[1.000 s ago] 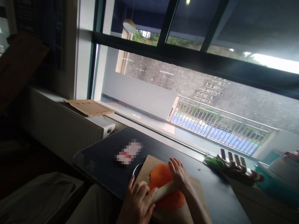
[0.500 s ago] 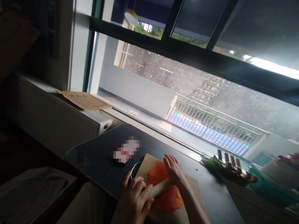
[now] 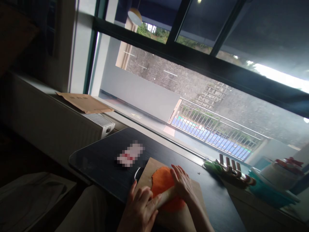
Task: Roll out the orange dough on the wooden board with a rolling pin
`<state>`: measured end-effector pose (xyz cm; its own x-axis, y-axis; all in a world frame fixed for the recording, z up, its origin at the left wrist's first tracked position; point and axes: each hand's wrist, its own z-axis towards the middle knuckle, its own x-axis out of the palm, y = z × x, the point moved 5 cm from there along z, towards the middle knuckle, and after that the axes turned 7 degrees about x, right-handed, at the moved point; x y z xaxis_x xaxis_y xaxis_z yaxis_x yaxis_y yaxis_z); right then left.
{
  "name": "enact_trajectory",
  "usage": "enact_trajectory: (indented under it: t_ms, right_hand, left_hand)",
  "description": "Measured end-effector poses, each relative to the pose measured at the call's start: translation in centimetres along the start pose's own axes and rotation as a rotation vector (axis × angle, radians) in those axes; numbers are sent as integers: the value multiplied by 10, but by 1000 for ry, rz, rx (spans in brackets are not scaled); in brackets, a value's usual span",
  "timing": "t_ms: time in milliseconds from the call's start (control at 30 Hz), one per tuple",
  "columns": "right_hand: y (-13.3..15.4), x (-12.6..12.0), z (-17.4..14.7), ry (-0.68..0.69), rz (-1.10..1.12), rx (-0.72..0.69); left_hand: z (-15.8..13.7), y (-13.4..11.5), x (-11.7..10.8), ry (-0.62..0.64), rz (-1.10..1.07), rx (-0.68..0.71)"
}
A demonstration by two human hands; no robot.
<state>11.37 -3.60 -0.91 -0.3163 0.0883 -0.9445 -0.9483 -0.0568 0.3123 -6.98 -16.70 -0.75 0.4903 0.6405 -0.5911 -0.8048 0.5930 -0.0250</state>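
A pale rolling pin (image 3: 167, 195) lies across a flat orange sheet of dough or clay (image 3: 161, 179). My left hand (image 3: 142, 206) is closed round the pin's near-left end, its forefinger stretched along it. Over the other end rests my right hand (image 3: 182, 183), its palm on the pin and its fingers fairly straight, reaching past it over the sheet. Beneath the sheet is a tan board (image 3: 149, 168) on the dark table. A curved shiny rim (image 3: 137, 174) shows beside the board, partly hidden by my left hand.
A blurred-out pink and white item (image 3: 130, 155) lies on the dark table (image 3: 96, 158). By the window are a green object (image 3: 213, 167), several brown upright pieces (image 3: 233, 167) and a teal basin (image 3: 265, 190). A brown envelope (image 3: 84, 102) rests on the radiator (image 3: 79, 125) at left.
Both hands have rolled the pin a little toward me over the orange sheet. More of the sheet shows beyond the pin and less on the near side. The view has shifted slightly.
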Motion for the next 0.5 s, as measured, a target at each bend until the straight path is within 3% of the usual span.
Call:
enact_trajectory:
  t_ms: [133, 233, 333, 500]
  right_hand:
    - [-35, -2, -41, -129, -33, -54]
    - [-39, -1, -45, -153, -37, -68]
    - [-22, 0, -23, -125, -17, -47]
    - [23, 5, 41, -43, 4, 74]
  left_hand:
    - [-1, -17, 0, -36, -56, 93]
    - [0, -16, 3, -40, -77, 80]
    - [0, -6, 7, -28, -41, 24]
    - [3, 21, 13, 57, -34, -105]
